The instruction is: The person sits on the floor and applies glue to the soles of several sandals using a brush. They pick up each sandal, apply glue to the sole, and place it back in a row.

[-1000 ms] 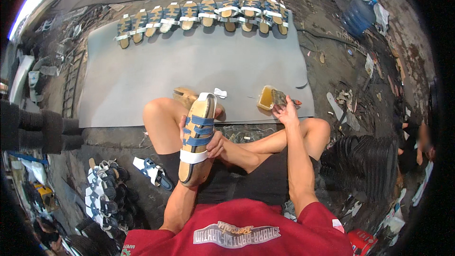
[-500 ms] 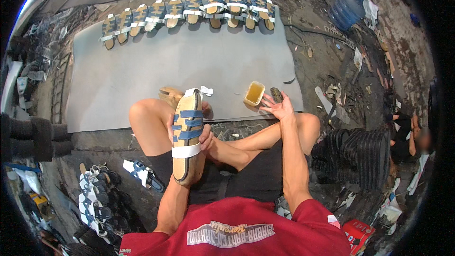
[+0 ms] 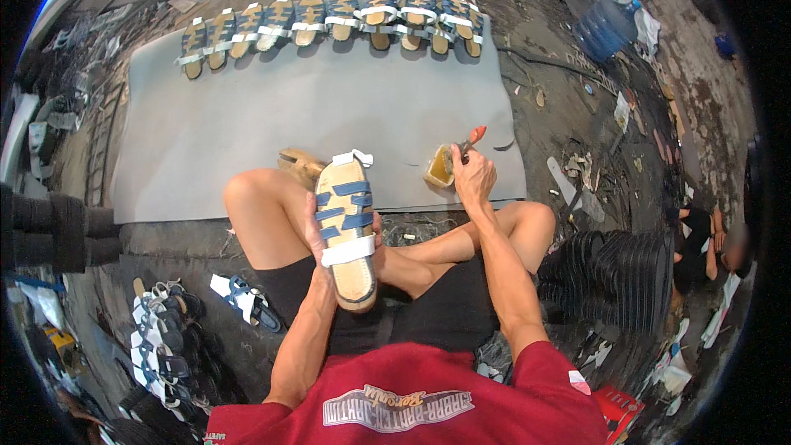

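Observation:
My left hand (image 3: 314, 235) is wrapped round a sandal (image 3: 344, 222), its tan sole side turned up, with blue straps and a white band across it. The sandal stands upright above my lap; its underside is hidden. My right hand (image 3: 474, 177) is closed on a brush (image 3: 476, 135) with an orange-red end pointing up; its bristles do not show. That hand is beside a small clear tub (image 3: 439, 169) of amber liquid, which is tilted on the mat. A wooden shoe last (image 3: 301, 166) lies by my left knee.
A grey mat (image 3: 313, 107) spreads ahead, with a row of strapped sandals (image 3: 309, 21) along its far edge. More sandals (image 3: 165, 338) are piled at left, one (image 3: 245, 302) apart. Dark soles (image 3: 614, 280) are stacked at right. Large blue bottles (image 3: 606, 29) stand far right.
My right hand has gone from open fingers near the tub to a closed grip on the brush, whose orange-red end now shows. The sandal in my left hand has moved slightly right and turned.

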A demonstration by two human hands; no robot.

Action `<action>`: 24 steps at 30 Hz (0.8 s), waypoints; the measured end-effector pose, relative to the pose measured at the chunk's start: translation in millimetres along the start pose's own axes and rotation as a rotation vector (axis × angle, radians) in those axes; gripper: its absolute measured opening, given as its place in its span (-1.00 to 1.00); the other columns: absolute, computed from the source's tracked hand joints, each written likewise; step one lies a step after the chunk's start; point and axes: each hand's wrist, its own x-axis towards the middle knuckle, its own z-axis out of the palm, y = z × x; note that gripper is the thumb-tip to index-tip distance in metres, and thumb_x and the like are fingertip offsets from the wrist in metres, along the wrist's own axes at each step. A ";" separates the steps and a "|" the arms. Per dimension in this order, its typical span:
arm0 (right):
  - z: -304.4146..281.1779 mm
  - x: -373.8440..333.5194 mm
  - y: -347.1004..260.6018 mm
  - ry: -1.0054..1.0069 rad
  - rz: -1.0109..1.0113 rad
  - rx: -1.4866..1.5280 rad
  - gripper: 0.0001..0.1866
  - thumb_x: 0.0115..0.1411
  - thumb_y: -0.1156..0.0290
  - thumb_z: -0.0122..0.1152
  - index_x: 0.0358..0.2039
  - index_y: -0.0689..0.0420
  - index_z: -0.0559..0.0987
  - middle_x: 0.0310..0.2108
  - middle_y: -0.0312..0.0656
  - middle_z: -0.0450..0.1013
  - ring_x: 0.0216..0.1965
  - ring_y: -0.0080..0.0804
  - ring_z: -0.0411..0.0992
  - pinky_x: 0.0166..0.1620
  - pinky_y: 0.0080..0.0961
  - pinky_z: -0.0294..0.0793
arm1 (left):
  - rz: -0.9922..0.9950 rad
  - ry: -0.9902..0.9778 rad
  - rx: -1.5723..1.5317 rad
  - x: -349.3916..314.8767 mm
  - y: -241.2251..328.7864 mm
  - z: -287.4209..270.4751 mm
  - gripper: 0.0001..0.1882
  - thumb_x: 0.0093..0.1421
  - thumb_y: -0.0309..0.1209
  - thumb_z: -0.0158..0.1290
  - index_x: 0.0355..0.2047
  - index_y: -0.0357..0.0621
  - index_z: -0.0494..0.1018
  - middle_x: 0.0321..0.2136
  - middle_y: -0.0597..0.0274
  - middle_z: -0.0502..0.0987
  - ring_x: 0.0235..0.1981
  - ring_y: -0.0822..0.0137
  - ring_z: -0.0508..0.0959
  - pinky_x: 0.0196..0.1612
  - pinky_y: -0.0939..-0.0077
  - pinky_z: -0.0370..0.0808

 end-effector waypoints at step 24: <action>-17.5 -23.5 48.0 -0.429 0.498 0.626 -0.51 0.36 -0.05 0.24 -0.41 0.18 0.64 -0.58 -0.30 0.51 -0.53 -0.52 0.47 -0.44 -0.41 0.40 | 0.085 0.267 0.310 -2.1 -6.8 29.8 -0.12 0.37 0.41 -0.34 0.04 -0.20 0.48 -0.29 0.08 0.63 -0.38 0.19 0.67 -0.32 0.31 0.69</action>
